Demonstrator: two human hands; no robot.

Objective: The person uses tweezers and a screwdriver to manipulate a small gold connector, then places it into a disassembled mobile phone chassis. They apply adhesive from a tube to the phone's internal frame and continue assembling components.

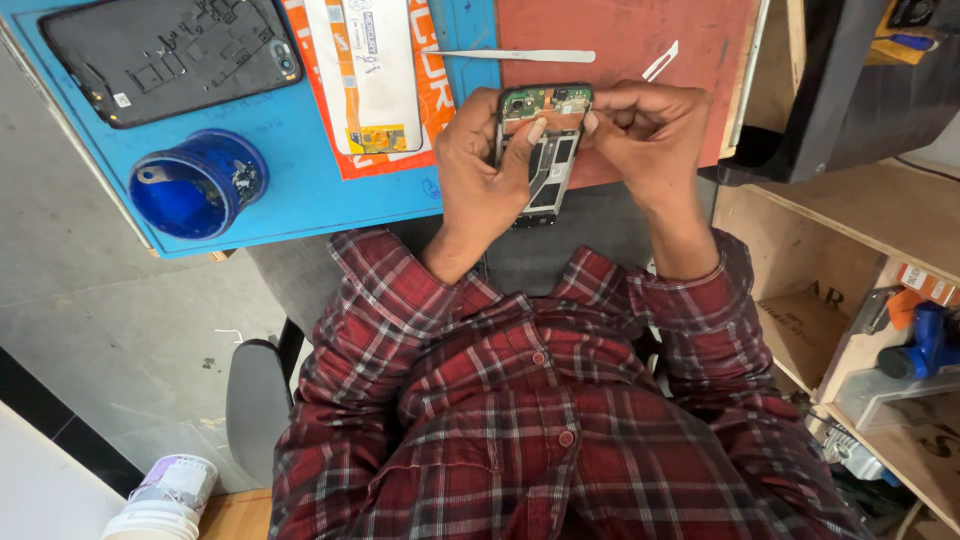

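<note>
Phone chassis [545, 150], opened and backless, sat at upper centre of the frame, held upright between both hands above the lap; its top showed a green and copper circuit board, its lower part grey metal shielding inside a dark, glossy rim. At far left, a blue work mat [300, 200] covered the bench, smooth and matte; on it in the upper left lay a black plastic back cover [165, 55], inner face up, ribbed and dull; below it stood a round blue tub [195, 185] of shiny plastic. Just right of that lay a white and orange flat package [375, 80]; slim steel tweezers [515, 55] rested above the hands. The left hand [480, 180] gripped the chassis's left edge, fingers clamped round it, thumb across the board; the right hand [650, 135] had its fingers curled together, thumb tip pressed on the chassis's upper right corner. Lower centre, a red plaid shirt [540, 400] showed soft woven cloth.
</note>
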